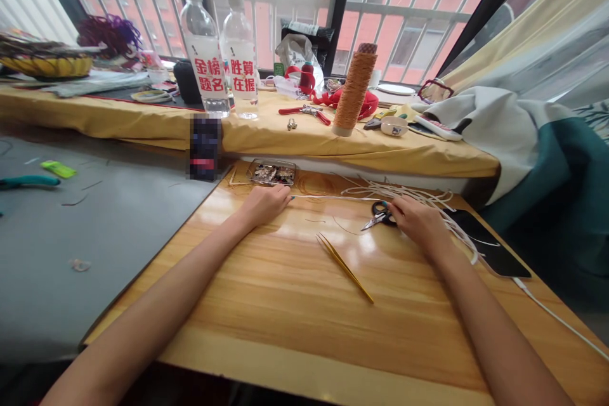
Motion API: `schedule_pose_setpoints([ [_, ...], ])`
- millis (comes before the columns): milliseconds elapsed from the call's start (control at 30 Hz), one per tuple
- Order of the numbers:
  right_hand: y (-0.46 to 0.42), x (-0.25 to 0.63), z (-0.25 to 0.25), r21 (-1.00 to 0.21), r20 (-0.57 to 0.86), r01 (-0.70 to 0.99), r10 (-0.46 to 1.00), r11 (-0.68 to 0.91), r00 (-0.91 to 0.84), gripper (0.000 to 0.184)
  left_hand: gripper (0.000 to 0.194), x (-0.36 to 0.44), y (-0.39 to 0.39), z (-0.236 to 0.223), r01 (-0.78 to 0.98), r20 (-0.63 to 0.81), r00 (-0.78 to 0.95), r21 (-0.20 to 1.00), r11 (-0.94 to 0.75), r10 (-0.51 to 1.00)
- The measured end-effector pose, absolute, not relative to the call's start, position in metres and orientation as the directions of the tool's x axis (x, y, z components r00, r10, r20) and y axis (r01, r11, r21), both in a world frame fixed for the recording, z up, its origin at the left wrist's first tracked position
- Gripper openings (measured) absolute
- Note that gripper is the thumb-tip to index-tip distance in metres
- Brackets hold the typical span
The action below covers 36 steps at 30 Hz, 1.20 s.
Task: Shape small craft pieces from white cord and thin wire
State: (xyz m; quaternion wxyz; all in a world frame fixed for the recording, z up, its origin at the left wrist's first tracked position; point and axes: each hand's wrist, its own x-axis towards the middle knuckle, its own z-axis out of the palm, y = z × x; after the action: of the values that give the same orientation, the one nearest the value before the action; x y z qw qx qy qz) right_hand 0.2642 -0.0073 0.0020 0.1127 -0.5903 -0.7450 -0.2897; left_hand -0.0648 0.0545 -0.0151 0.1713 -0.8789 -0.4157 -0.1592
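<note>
My left hand [265, 202] rests on the wooden table [285, 304], its fingers closed on the end of a thin white cord [333, 197] that runs straight to the right. My right hand [419, 221] lies over small black-handled scissors [378, 216] and is closed on them, blades pointing left. A heap of white cord strips [404, 193] lies just behind that hand. Gold tweezers [345, 266] lie on the wood between my arms.
A clear tray of small parts [273, 172] sits behind my left hand. A black phone [490, 244] with a white cable lies at the right. The yellow-clothed ledge [285, 133] holds two water bottles [221, 57], an orange thread cone [354, 89] and red pliers [307, 112]. A grey mat [71, 228] lies left.
</note>
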Motion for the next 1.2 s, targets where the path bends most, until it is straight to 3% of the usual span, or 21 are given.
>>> schedule_pose_setpoints([
  [300, -0.0098, 0.2673, -0.001, 0.338, 0.526, 0.936, 0.806, 0.095, -0.271, 0.027, 0.025, -0.0656, 0.0555, -0.0153, 0.776, 0.364, 0.6, -0.051, -0.628, 0.712],
  [600, -0.0085, 0.2672, 0.0023, 0.291, 0.617, 0.954, 0.748, 0.069, -0.242, 0.03, 0.028, -0.0649, 0.0555, -0.0148, 0.805, 0.38, 0.577, -0.117, -0.581, 0.723],
  [833, -0.0104, 0.2658, 0.0028, 0.38, 0.583, 0.925, 0.774, 0.009, -0.247, 0.036, 0.027, -0.0633, 0.0542, -0.0135, 0.811, 0.399, 0.575, -0.157, -0.564, 0.715],
  [1200, -0.0095, 0.2657, 0.0021, 0.393, 0.588, 0.92, 0.77, -0.005, -0.247, 0.037, 0.028, -0.0635, 0.0546, -0.0151, 0.791, 0.399, 0.599, -0.161, -0.59, 0.694],
])
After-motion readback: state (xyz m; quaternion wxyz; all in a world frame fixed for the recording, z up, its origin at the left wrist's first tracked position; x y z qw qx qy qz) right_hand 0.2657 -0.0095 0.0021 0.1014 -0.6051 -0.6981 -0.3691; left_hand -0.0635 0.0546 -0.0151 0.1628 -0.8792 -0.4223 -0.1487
